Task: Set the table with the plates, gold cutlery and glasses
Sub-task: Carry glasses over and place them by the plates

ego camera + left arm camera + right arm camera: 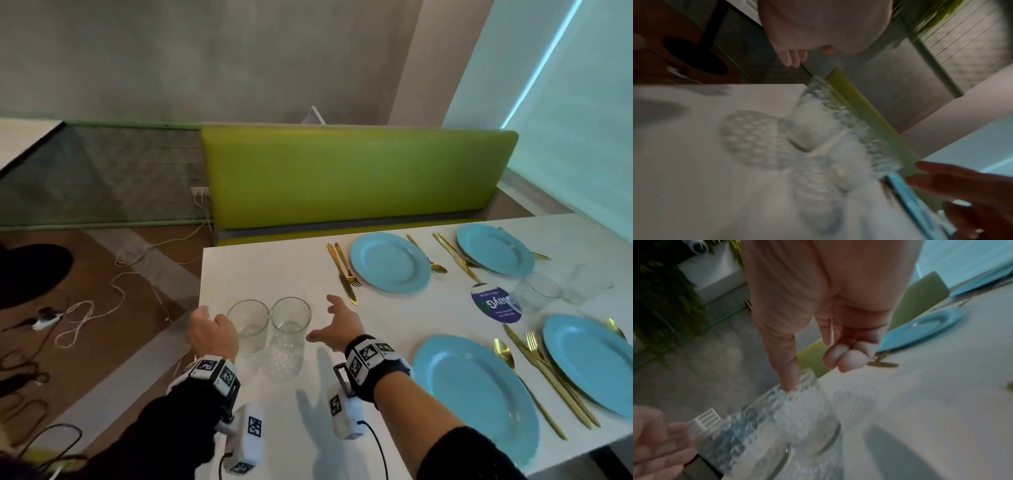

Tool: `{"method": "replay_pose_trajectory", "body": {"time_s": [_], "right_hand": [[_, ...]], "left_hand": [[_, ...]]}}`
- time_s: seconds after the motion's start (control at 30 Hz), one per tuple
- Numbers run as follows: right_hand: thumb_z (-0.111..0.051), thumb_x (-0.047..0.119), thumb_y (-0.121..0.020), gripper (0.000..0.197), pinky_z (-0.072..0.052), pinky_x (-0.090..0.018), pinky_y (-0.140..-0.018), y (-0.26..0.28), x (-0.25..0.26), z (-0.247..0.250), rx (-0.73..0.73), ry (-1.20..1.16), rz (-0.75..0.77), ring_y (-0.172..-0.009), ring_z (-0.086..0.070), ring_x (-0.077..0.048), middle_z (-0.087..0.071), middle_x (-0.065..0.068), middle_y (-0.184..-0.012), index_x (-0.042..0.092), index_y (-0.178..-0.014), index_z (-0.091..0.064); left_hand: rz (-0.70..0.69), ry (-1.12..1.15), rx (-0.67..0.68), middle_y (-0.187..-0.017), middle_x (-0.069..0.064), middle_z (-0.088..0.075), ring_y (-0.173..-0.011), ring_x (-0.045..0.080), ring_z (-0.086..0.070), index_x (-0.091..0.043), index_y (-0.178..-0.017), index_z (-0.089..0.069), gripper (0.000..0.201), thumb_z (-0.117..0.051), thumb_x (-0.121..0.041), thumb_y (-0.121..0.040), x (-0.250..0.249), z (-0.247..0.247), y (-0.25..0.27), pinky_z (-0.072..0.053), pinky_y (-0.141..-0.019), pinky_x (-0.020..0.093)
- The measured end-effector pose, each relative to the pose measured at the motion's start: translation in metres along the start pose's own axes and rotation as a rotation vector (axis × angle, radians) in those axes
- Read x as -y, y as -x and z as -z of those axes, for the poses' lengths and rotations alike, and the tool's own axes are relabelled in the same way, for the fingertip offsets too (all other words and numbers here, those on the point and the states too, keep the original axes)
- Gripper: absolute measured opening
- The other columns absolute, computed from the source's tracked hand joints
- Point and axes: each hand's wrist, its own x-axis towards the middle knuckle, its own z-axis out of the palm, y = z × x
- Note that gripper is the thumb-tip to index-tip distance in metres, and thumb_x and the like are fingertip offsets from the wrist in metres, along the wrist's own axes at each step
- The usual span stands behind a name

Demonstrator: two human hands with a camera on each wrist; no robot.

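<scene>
Two clear glasses stand side by side at the left end of the white table [260, 274]: a left glass [248, 325] and a dimpled right glass [289, 329]. My left hand [209, 318] hovers just left of the left glass, fingers relaxed, holding nothing. My right hand [320, 318] is spread open just right of the dimpled glass [797, 418], thumb towards its rim. Several blue plates [390, 262] [476, 387] lie on the table with gold cutlery [344, 270] beside them. The wrist views are blurred.
Two more clear glasses [536, 294] [587, 282] stand near a round blue sticker [493, 306] between the plates. A green bench [356, 178] runs along the far side of the table. White cables [85, 318] lie on the floor left of the table edge.
</scene>
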Motion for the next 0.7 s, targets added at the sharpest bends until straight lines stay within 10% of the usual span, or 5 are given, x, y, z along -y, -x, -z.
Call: {"method": "replay_pose_trajectory", "body": {"time_s": [0.3,0.7], "right_hand": [[-0.085,0.022,-0.064,0.096,-0.044,-0.031,-0.102,-0.026,-0.006,-0.053,0.053,0.003,0.009,-0.123,-0.05,-0.025,-0.05,-0.006,-0.136,0.02,-0.142,-0.029],[-0.085,0.028,-0.062,0.079,-0.041,-0.019,-0.089,-0.03,-0.014,-0.069,-0.062,-0.027,0.067,-0.115,-0.053,-0.016,-0.056,0.002,-0.126,0.018,-0.129,-0.044]], "left_hand": [[0.163,-0.073,0.62,-0.151,0.014,-0.031,-0.136,0.03,-0.037,-0.016,-0.15,-0.011,0.106,-0.07,0.008,-0.066,0.059,-0.002,-0.032,-0.037,-0.11,0.047],[0.037,-0.1,0.539,-0.135,0.005,-0.054,-0.12,0.025,-0.054,-0.019,-0.135,-0.043,0.083,-0.084,-0.004,-0.063,0.058,-0.013,-0.02,-0.041,-0.094,0.026]]}}
